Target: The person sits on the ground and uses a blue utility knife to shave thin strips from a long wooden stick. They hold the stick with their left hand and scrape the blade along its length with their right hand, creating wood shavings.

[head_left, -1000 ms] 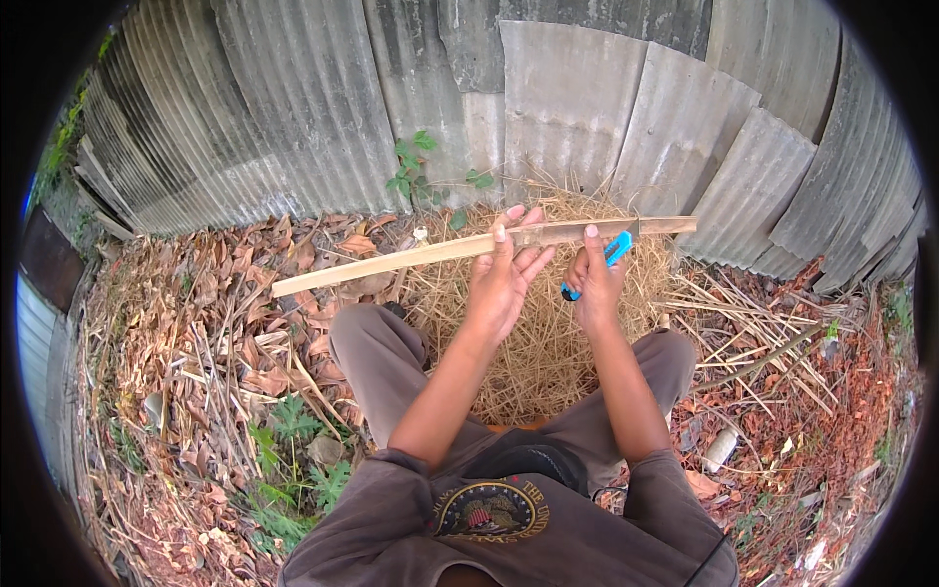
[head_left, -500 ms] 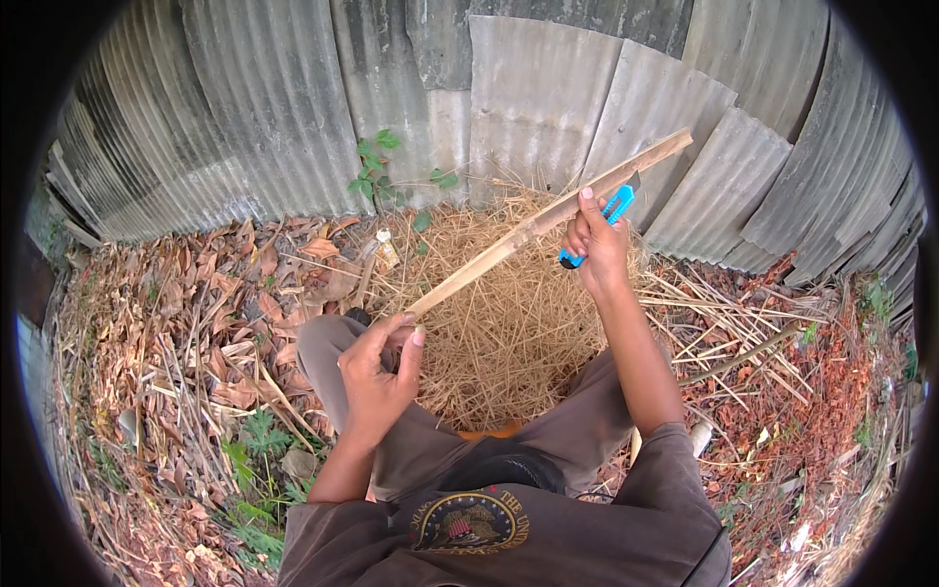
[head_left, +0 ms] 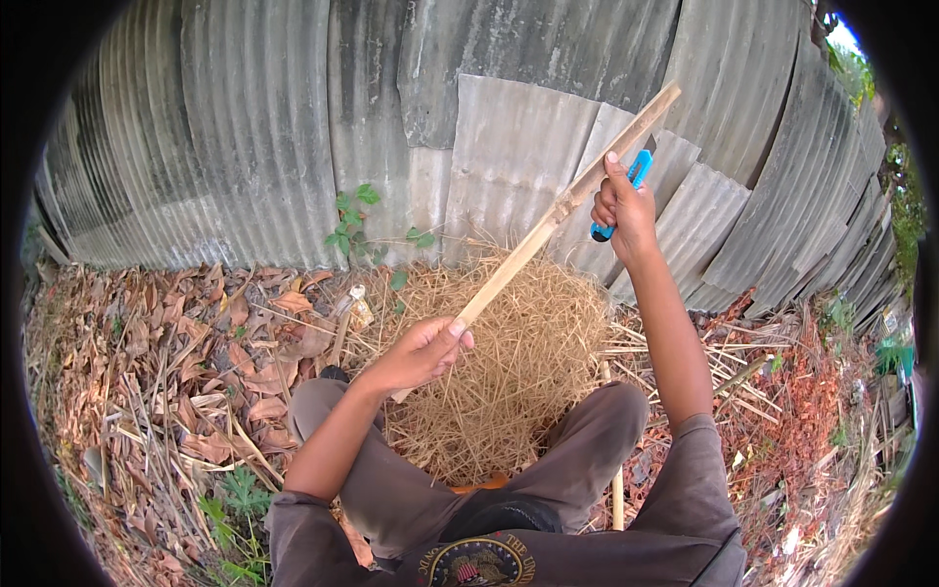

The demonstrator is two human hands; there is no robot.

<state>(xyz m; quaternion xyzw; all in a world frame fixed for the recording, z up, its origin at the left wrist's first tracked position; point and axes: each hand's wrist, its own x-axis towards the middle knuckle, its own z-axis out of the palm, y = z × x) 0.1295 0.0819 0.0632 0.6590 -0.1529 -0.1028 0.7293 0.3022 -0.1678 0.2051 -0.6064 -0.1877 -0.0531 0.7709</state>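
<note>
A long pale bamboo strip (head_left: 548,230) slants up from lower left to upper right in front of me. My left hand (head_left: 421,352) grips its lower end above my left knee. My right hand (head_left: 624,210) is raised and closed around a knife with a blue handle (head_left: 618,201), which it holds against the strip's upper part. The blade itself is hard to make out. A heap of thin straw-coloured shavings (head_left: 518,362) lies between my knees on the ground.
A corrugated grey metal wall (head_left: 293,127) stands close ahead, with a small green plant (head_left: 357,220) at its foot. Dry brown leaves (head_left: 166,362) and sticks cover the ground to the left. Split bamboo pieces (head_left: 724,362) lie to the right.
The strip has swung from level to steeply tilted, right end up. My left hand slid down to its lower end and my right hand rose with the knife.
</note>
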